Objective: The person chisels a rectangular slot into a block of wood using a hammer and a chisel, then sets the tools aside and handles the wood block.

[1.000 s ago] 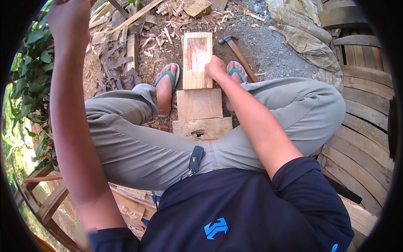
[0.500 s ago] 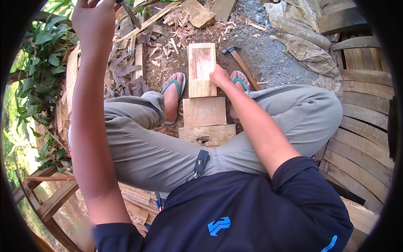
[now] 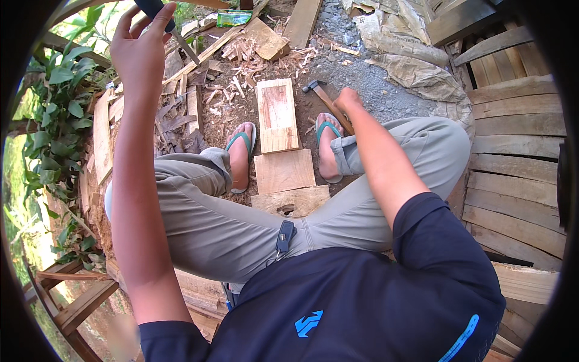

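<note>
— Holding what, those hands?
— Left hand (image 3: 140, 51) pinches a chisel (image 3: 172, 30), raised above the ground's left edge. Right hand (image 3: 348, 99) closes on the hammer (image 3: 329, 102), probably its handle, beside the wooden board (image 3: 277, 114).

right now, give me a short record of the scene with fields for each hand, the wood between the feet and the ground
left hand: raised high, grip shut on a chisel with a dark handle, blade pointing down and right
right hand: lowered beside the right foot, on the hammer handle
wood between feet: hollowed wooden block with a reddish inside, flat board below it
ground: wood chips and offcuts on dirt
</note>
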A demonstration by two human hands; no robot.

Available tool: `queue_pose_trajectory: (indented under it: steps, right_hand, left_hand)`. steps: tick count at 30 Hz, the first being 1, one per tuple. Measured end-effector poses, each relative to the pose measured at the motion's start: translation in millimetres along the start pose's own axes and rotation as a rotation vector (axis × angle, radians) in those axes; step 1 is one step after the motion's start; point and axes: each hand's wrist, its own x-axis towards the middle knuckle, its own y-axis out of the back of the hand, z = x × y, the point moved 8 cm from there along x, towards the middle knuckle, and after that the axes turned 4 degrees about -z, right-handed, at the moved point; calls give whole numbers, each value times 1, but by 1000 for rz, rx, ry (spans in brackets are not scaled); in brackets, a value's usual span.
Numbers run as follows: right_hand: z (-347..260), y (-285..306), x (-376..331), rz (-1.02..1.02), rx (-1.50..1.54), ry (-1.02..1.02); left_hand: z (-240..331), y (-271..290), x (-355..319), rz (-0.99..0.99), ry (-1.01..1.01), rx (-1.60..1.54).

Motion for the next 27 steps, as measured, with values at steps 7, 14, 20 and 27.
queue_pose_trajectory:
  steps: [7, 14, 20, 27]
  right_hand:
    - [15, -47, 8, -76, -69, -28]
    - [1, -43, -2, -60, -61, -16]
    - [-7, 17, -8, 26, 57, 45]
    - [-25, 171, -22, -54, 321, 122]
  left_hand:
    - [4, 6, 1, 44, -3, -36]
    - [0, 6, 5, 30, -12, 1]
    - [15, -6, 1, 11, -18, -26]
    - [51, -15, -3, 10, -105, -132]
